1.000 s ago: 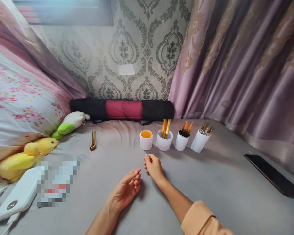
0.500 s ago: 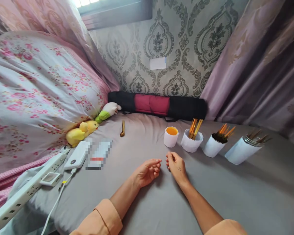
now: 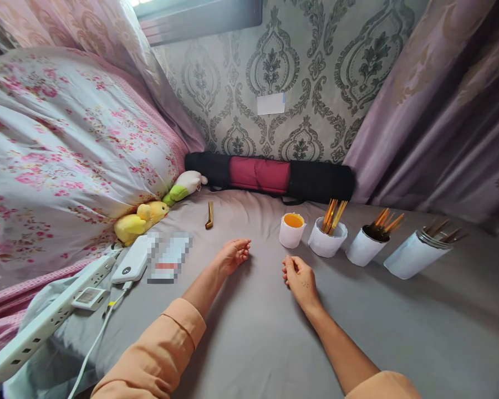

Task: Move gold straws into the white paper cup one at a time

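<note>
My left hand (image 3: 235,255) is stretched forward over the grey sheet, its fingers loosely bent, with nothing visible in it. Beyond it lies a slim gold-coloured tool (image 3: 209,215) that looks like tweezers. My right hand (image 3: 300,280) rests on the sheet with its fingers curled in against the thumb; I see nothing in them. Just past it stands a white-wrapped cup with an orange inside (image 3: 291,231). To its right are a wider white cup (image 3: 326,243) with golden sticks (image 3: 333,216), a white-wrapped dark cup (image 3: 363,248) with orange sticks, and a white-wrapped jar (image 3: 416,255) with brown sticks.
A black and red long bag (image 3: 260,174) lies along the wall. At left are plush toys (image 3: 141,221), a power bank (image 3: 135,259) with a cable, a pixelated flat item (image 3: 169,257), a power strip (image 3: 54,316) and a charger (image 3: 89,298). A floral-covered bulk (image 3: 66,144) rises behind.
My left hand has moved forward and to the left, away from my right hand. My right hand stays in place, and the view has shifted slightly.
</note>
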Tool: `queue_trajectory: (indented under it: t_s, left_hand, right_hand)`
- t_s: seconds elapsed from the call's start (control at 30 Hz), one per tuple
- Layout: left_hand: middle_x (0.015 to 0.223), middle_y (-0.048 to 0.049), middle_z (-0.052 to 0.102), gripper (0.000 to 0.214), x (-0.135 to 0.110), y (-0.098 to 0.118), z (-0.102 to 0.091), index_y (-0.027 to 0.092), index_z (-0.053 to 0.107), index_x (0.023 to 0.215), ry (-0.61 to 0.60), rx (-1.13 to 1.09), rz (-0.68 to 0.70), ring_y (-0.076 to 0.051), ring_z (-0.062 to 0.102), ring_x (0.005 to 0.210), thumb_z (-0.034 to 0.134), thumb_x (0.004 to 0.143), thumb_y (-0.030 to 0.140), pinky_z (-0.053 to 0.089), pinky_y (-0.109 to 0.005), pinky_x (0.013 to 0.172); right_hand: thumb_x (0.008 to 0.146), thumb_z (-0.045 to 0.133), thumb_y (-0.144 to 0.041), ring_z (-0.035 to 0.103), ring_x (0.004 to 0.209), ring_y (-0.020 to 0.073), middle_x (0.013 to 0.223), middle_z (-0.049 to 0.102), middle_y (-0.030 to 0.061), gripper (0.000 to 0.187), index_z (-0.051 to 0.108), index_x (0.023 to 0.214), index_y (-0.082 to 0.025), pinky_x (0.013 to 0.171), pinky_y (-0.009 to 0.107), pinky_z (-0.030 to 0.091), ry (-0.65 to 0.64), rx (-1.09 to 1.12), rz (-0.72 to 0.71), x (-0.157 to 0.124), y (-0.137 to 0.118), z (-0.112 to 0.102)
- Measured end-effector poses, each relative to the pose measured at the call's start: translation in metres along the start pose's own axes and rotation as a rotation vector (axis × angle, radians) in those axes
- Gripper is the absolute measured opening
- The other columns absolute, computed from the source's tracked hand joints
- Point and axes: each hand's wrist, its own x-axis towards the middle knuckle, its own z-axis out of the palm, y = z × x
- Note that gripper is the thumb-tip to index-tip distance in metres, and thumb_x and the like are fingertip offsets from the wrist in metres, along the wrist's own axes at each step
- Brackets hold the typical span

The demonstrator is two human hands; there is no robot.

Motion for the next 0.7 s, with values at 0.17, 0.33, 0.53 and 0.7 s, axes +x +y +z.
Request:
queue_trajectory:
  t_s: [0.17, 0.33, 0.53, 0.7]
  left_hand:
    - [0.063, -0.0017, 0.054, 0.013, 0.010, 0.009, -0.009, 0.011, 0.057, 0.076, 0.039, 0.075, 0.055, -0.005, 0.049, 0.048, 0.064, 0.066, 0.014, 0.038, -0.016, 0.043]
    - [0.062, -0.0023, 0.055, 0.014, 0.021, 0.024, -0.021, 0.011, 0.056, 0.074, 0.142, 0.190, 0.129, -0.005, 0.048, 0.046, 0.064, 0.064, 0.016, 0.038, -0.017, 0.043]
    - [0.059, -0.0016, 0.055, 0.017, 0.029, 0.050, -0.040, 0.012, 0.055, 0.070, 0.289, 0.330, 0.226, -0.006, 0.048, 0.046, 0.065, 0.059, 0.019, 0.036, -0.018, 0.043]
    - [0.061, -0.0012, 0.055, 0.020, 0.037, 0.068, -0.056, 0.012, 0.055, 0.070, 0.368, 0.421, 0.259, -0.006, 0.048, 0.047, 0.065, 0.057, 0.023, 0.037, -0.019, 0.046]
  right_hand:
    - [0.077, 0.041, -0.055, 0.053, 0.048, 0.0124, 0.060, 0.057, 0.0030, 0.042, 0.056, 0.076, -0.016, 0.041, 0.021, 0.040, 0.008, -0.044, -0.023, 0.001, 0.005, 0.000]
    - [0.078, 0.041, -0.052, 0.054, 0.048, 0.0119, 0.060, 0.058, 0.0022, 0.039, 0.057, 0.077, -0.017, 0.043, 0.021, 0.040, 0.004, -0.083, -0.051, 0.002, 0.009, 0.000]
    - [0.077, 0.040, -0.055, 0.052, 0.046, 0.0115, 0.059, 0.058, 0.0027, 0.043, 0.058, 0.075, -0.016, 0.043, 0.022, 0.039, 0.007, -0.074, -0.058, 0.003, 0.010, 0.001]
    - [0.077, 0.040, -0.055, 0.052, 0.047, 0.0112, 0.059, 0.058, 0.0030, 0.043, 0.058, 0.075, -0.016, 0.043, 0.021, 0.038, 0.024, -0.064, -0.079, 0.002, 0.011, 0.002]
